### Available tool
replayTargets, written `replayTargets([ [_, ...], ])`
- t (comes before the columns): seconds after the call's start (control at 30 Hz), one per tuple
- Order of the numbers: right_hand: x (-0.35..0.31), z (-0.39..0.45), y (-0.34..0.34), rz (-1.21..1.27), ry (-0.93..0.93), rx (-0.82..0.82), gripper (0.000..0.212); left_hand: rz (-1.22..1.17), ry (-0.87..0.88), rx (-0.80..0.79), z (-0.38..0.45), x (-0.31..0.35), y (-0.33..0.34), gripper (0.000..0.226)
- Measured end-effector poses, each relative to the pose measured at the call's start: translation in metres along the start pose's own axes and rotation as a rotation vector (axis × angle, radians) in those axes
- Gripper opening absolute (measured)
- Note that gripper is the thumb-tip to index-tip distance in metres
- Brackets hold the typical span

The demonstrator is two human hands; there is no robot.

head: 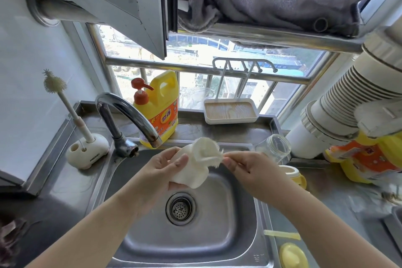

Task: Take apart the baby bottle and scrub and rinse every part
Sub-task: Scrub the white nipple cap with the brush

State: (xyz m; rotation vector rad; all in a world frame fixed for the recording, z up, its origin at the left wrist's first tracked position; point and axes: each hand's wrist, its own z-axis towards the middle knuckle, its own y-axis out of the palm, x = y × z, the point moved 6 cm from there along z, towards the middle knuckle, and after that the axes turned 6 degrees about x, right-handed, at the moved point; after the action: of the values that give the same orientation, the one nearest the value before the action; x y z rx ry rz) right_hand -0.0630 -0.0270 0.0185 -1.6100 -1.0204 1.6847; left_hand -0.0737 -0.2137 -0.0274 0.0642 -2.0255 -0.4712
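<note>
Over the steel sink (235, 213), my left hand (165, 172) grips a soft white silicone bottle part (195, 172), its wide mouth turned up and to the right. My right hand (250, 172) pinches the thin handle of a small bristle brush (216, 158) whose head is at that mouth. The clear bottle body (275, 148) lies on its side on the counter at the right. Just below it stands a white-and-yellow collar ring (292, 175). A yellow cap (292, 255) and a pale yellow strip (281, 234) lie near the counter's front right.
The faucet (130, 115) arches over the sink's back left; no water shows. A yellow dish soap bottle (162, 104) stands behind it. A long bottle brush (55, 85) stands in a white holder (87, 152) at the left. A white tray (230, 111) sits on the sill.
</note>
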Motion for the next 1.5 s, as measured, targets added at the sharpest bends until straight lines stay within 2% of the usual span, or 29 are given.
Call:
replayTargets([
  [0.03, -0.003, -0.002, 0.002, 0.005, -0.025, -0.025, 0.027, 0.006, 0.003, -0.003, 0.001, -0.001, 0.0, 0.028],
  [0.17, 0.012, 0.002, -0.004, -0.009, 0.053, 0.025, 0.026, 0.095, 0.052, -0.083, 0.001, -0.002, 0.0, 0.004],
  [0.27, -0.003, -0.003, 0.005, 0.024, -0.044, -0.039, 0.023, 0.176, 0.071, -0.106, 0.003, -0.003, -0.001, 0.014],
  [0.33, -0.002, 0.0, 0.005, 0.009, -0.033, -0.013, 0.025, 0.19, 0.066, -0.085, 0.006, -0.002, -0.003, 0.014],
  [0.43, 0.011, 0.005, -0.002, 0.024, 0.037, 0.056, 0.029, 0.117, 0.039, -0.076, 0.005, -0.001, -0.001, 0.014],
  [0.57, 0.001, 0.001, 0.004, 0.023, -0.05, -0.002, 0.032, 0.007, 0.007, -0.019, 0.003, 0.001, -0.001, 0.019],
  [0.67, 0.013, 0.003, -0.002, 0.024, 0.006, 0.061, 0.029, -0.024, 0.012, 0.024, 0.005, 0.001, -0.003, 0.012],
  [0.73, 0.007, -0.001, 0.001, 0.036, -0.038, 0.02, 0.028, -0.016, 0.012, -0.006, 0.006, 0.002, -0.005, 0.002],
  [0.8, 0.002, -0.004, 0.007, 0.01, -0.063, -0.017, 0.031, 0.01, 0.016, -0.03, 0.008, 0.003, -0.007, 0.009],
  [0.9, 0.01, -0.005, 0.004, -0.014, -0.018, 0.066, 0.04, 0.044, 0.022, 0.028, 0.012, 0.0, -0.012, 0.01],
  [1.03, 0.004, -0.01, 0.016, -0.107, -0.077, -0.058, 0.053, 0.015, -0.013, 0.124, 0.015, -0.009, -0.018, 0.018],
  [1.17, 0.007, -0.005, 0.009, -0.147, -0.051, 0.056, 0.048, 0.03, -0.009, 0.141, 0.016, -0.017, -0.012, 0.017],
  [1.23, -0.002, -0.007, 0.014, -0.19, -0.107, 0.0, 0.048, 0.053, 0.0, 0.136, 0.014, -0.019, -0.01, 0.009],
  [1.3, 0.001, -0.008, 0.012, -0.197, -0.079, -0.001, 0.042, 0.049, -0.001, 0.136, 0.013, -0.019, -0.01, 0.007],
  [1.37, 0.011, -0.007, 0.005, -0.148, -0.025, 0.027, 0.036, 0.013, -0.006, 0.126, 0.01, -0.019, -0.01, 0.014],
  [1.5, 0.004, -0.015, 0.014, -0.004, -0.043, -0.091, 0.039, -0.033, 0.002, 0.098, 0.007, -0.017, -0.009, 0.026],
])
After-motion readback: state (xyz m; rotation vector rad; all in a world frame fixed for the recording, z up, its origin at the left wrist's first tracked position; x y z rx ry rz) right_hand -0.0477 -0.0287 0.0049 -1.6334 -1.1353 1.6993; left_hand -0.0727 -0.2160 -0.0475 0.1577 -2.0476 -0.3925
